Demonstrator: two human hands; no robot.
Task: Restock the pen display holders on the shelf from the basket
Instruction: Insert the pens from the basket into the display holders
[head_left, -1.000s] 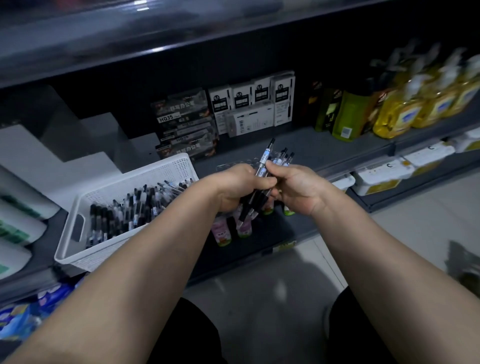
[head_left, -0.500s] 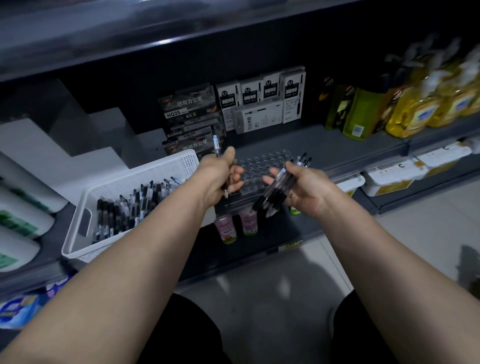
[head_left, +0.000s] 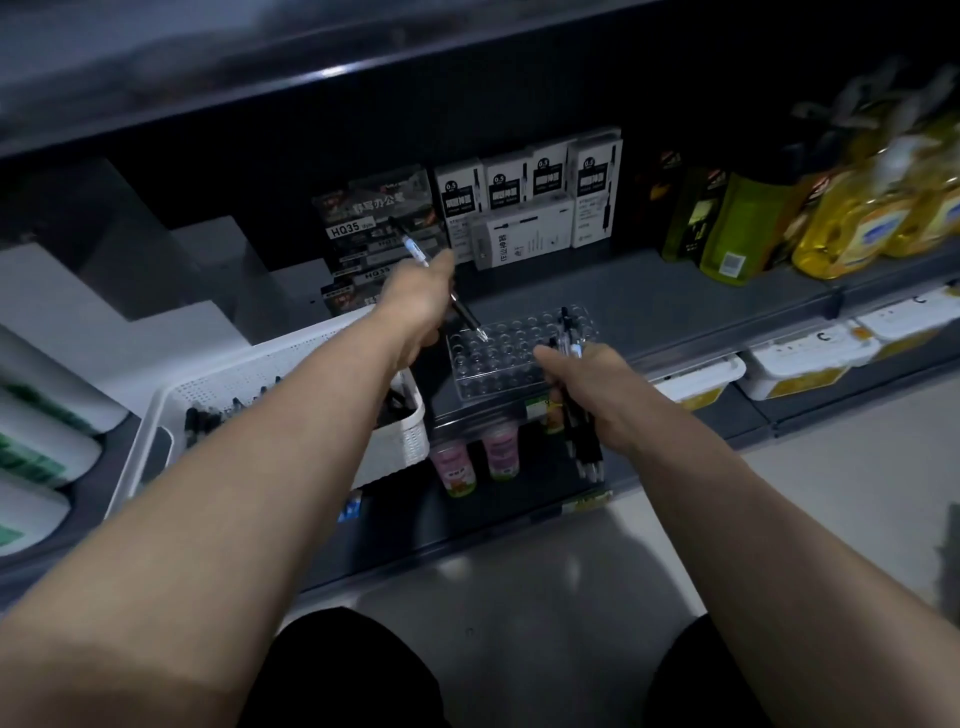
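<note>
Clear plastic pen holder (head_left: 519, 358), the kind with rows of round holes, sits at the front edge of the dark grey shelf (head_left: 675, 301), just right of the white basket (head_left: 395, 441). The left hand (head_left: 423, 299) pinches a single pen (head_left: 466, 316) at a slant. Its tip is down at a hole on the holder's left side, but honestly I can't tell if it's in the hole or just touching the top. The clicker end pokes up past the hand toward the back of the shelf.

The right hand (head_left: 587, 384) is curled around a bundle of black pens (head_left: 584, 441), held at the holder's near right corner, with the ends hanging below the fist and the tops sticking out above it. The basket has more loose pens (head_left: 208, 415) lying in it, partly hidden by the left forearm.

Further back there are white pen boxes (head_left: 524, 208) standing against the rear wall, with a stack of dark boxes (head_left: 374, 223) marked HQ35 to their left. Off to the right it's yellow bottles (head_left: 857, 223). On the lower shelf sit a couple of pink-labelled bottles (head_left: 501, 449) right under the holder, and white tubs (head_left: 805, 364) farther right. Grey floor (head_left: 519, 571) below.
</note>
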